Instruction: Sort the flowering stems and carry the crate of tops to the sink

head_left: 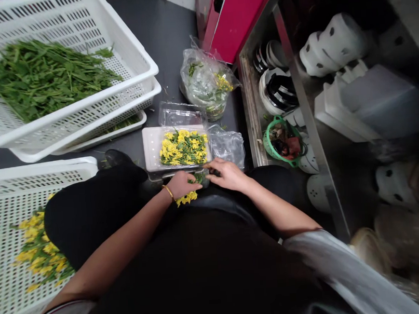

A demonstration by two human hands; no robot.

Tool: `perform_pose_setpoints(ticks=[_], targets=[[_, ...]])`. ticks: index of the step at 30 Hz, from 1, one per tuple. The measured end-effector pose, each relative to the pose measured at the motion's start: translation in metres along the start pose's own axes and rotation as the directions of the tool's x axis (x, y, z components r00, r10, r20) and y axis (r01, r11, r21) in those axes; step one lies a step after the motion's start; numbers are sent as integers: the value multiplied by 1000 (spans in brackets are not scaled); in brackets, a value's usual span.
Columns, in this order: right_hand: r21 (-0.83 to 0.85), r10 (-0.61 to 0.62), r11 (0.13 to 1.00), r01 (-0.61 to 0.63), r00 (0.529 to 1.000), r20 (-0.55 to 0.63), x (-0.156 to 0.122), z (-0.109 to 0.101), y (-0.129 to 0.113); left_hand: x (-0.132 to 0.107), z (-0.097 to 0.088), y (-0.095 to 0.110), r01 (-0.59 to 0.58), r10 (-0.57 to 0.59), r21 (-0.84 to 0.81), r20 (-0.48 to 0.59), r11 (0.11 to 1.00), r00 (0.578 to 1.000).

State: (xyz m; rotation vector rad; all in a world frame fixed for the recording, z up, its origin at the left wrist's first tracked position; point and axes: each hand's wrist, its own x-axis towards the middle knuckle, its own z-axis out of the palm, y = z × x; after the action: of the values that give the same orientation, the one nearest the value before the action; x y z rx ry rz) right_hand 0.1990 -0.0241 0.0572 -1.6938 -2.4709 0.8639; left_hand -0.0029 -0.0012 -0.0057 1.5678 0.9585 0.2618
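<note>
My left hand (182,184) is closed around a small bunch of yellow-flowered greens, whose blossoms (187,198) hang below the fingers. Just to its right is my right hand (229,175), with thumb and fingers apart near the stem side of the bunch. Directly beyond both hands sits a clear plastic box (184,148), packed with yellow flowers and green stems. That box rests on an upturned white basket (151,149), and its clear lid (180,114) is folded back. Crumpled clear plastic (228,147) lies to the right of the box.
Stacked white baskets (128,93) at upper left hold leafy greens (54,77). Another white basket (2,246) at lower left has more yellow-flowered greens (38,248). A plastic bag (207,82) of trimmings stands ahead. Metal shelving (306,115) on the right holds a green colander (269,142) and bowls.
</note>
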Motion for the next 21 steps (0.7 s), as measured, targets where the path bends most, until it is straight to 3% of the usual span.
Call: perform_pose_setpoints(ticks=[5, 10, 12, 14, 16, 18, 19, 20, 21], targets=[[-111, -73, 990, 87, 989, 125, 16, 13, -23, 0, 3, 1, 29, -31, 126, 20, 992, 999], [-132, -70, 987, 88, 989, 129, 18, 18, -25, -3, 2, 2, -33, 28, 273, 24, 961, 999], [19, -5, 1000, 4, 998, 68, 19, 27, -25, -4, 4, 3, -78, 73, 322, 27, 944, 997], [339, 145, 929, -149, 989, 36, 21, 39, -23, -5, 7, 7, -111, 120, 305, -13, 946, 993], [685, 280, 677, -269, 955, 98, 21, 47, -17, -7, 5, 16, -155, 172, 237, -50, 959, 984], [855, 309, 421, -301, 934, 177, 17, 48, -8, -15, -7, 30, -191, 203, 162, -62, 968, 977], [865, 300, 390, -316, 932, 205, 13, 44, -1, -24, -19, 36, -187, 198, 132, -81, 974, 977], [821, 280, 455, -346, 930, 236, 9, 38, 6, -36, -35, 41, -161, 173, 103, -123, 982, 977], [723, 269, 578, -378, 925, 268, 6, 30, 14, -51, -55, 44, -115, 129, 79, -199, 990, 971]])
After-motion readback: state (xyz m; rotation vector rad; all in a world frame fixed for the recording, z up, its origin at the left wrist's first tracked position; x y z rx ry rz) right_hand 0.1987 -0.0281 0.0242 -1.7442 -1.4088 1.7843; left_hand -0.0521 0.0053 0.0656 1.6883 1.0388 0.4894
